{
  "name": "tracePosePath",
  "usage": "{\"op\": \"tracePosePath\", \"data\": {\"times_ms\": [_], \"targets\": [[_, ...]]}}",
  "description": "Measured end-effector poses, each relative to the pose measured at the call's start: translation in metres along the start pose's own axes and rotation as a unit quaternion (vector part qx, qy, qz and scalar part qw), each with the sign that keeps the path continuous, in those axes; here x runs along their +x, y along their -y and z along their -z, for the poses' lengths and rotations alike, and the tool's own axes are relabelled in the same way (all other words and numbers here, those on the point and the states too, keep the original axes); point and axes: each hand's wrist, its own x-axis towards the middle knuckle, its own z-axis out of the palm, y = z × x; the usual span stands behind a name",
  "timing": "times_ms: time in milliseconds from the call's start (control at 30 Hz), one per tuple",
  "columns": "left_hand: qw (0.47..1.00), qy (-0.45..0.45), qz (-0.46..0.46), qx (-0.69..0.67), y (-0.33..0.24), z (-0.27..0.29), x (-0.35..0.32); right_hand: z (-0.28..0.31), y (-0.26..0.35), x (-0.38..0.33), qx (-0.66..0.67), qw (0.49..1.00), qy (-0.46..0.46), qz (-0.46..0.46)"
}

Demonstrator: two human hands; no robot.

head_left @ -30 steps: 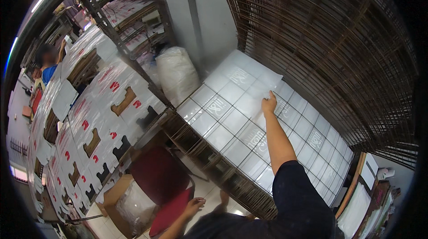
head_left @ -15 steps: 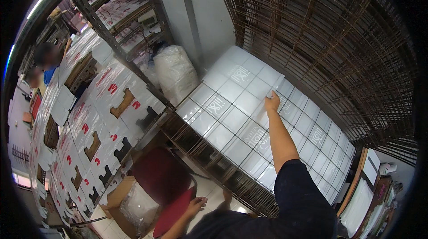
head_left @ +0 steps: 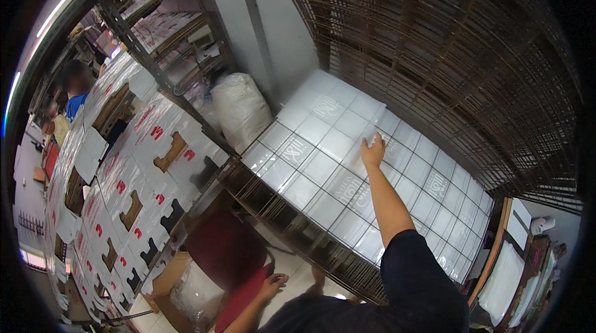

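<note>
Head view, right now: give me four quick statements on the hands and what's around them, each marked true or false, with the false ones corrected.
1. The right hand is over the printed plastic sheets. True.
2. The left hand is on those sheets too. False: the left hand is low down, by the red chair.
3. Clear plastic lies in the cardboard box. True.
4. The chair is green. False: it is red.

The dark, short-sleeved top leaves both forearms bare.
</note>
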Motion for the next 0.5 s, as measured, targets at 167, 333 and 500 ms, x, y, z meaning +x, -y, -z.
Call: {"op": "tracePosePath", "data": {"times_ms": [167,333,500], "targets": [[0.998,-0.002,-0.040,0.057,-0.008,-0.013,-0.001,0.080,0.026,-0.034,-0.087,0.978,0.010,0.187],[0.953,-0.009,-0.084,0.290,0.001,-0.040,0.007,0.191,0.026,-0.032,-0.088,0.944,0.061,0.312],[0.794,0.080,-0.104,0.593,0.036,-0.072,0.029,0.339,-0.022,-0.071,-0.132,0.911,0.157,0.359]]}}
